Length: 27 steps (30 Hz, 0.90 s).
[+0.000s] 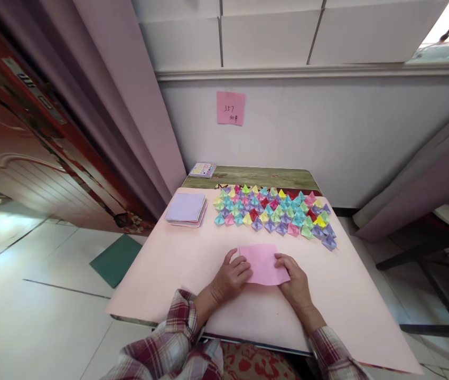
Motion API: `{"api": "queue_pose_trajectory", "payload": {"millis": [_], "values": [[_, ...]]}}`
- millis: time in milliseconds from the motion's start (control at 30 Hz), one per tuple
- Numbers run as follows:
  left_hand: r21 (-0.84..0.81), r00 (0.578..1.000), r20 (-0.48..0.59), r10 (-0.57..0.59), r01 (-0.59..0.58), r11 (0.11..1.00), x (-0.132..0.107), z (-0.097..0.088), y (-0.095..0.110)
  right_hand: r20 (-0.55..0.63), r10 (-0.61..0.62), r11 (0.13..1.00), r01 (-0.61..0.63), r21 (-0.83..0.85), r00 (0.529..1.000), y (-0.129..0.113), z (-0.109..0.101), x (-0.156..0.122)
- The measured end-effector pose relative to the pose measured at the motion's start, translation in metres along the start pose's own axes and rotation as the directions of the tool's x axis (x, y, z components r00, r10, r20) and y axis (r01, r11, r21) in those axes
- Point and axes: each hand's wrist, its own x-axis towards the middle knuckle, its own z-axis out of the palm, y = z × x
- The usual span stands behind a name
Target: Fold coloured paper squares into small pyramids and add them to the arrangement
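A sheet of pink paper [264, 265] is held between my two hands, just above the near part of the table. My left hand [230, 277] is closed on its left edge, fingers curled over the front. At the right edge my right hand [293, 279] pinches the sheet, with the thumb on top and the other fingers partly hidden beneath. The paper looks mostly flat, with slight waves. Beyond it stand rows of small folded paper pieces [270, 211] in many colours. A stack of square paper [186, 207], lilac on top, lies at the far left.
The table [161, 274] has a pale pink cover, with green wood-look surface at the back. A small printed pack [203, 169] sits at its far left corner. A pink note [231, 108] is on the wall. A green sheet [116, 260] lies on the floor.
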Motion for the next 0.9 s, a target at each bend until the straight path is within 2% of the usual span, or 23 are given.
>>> {"api": "queue_pose_trajectory", "payload": {"millis": [133,300,400,500,600,700,800,900], "values": [[-0.001,0.999,0.035,-0.009,0.009,1.000,-0.002,-0.001,0.002,0.070,-0.097,0.968,0.111,-0.224,0.993,0.006,0.003,0.001],[-0.054,0.984,0.087,-0.159,0.164,0.985,-0.001,0.000,-0.005,0.122,-0.104,0.945,0.136,-0.299,0.987,0.010,0.003,0.000],[-0.091,0.971,0.091,-0.221,0.229,0.969,0.000,0.001,-0.009,0.087,-0.084,0.949,0.107,-0.297,0.993,0.009,0.003,0.000],[-0.142,0.959,0.039,-0.280,0.282,0.949,0.002,0.003,-0.011,0.002,-0.031,0.957,0.030,-0.288,1.000,0.009,0.004,0.001],[-0.209,0.918,-0.020,-0.397,0.384,0.899,0.006,0.008,-0.011,-0.077,0.060,0.958,-0.079,-0.276,0.995,0.007,0.007,0.005],[-0.245,0.847,-0.078,-0.525,0.494,0.834,0.012,0.013,-0.009,-0.121,0.136,0.943,-0.166,-0.289,0.983,0.003,0.009,0.009],[-0.216,0.778,-0.135,-0.613,0.581,0.785,0.017,0.018,-0.006,-0.153,0.172,0.924,-0.213,-0.317,0.973,-0.001,0.012,0.011],[-0.154,0.750,-0.151,-0.644,0.625,0.765,0.019,0.021,-0.002,-0.178,0.176,0.914,-0.228,-0.336,0.968,-0.001,0.015,0.012]]}}
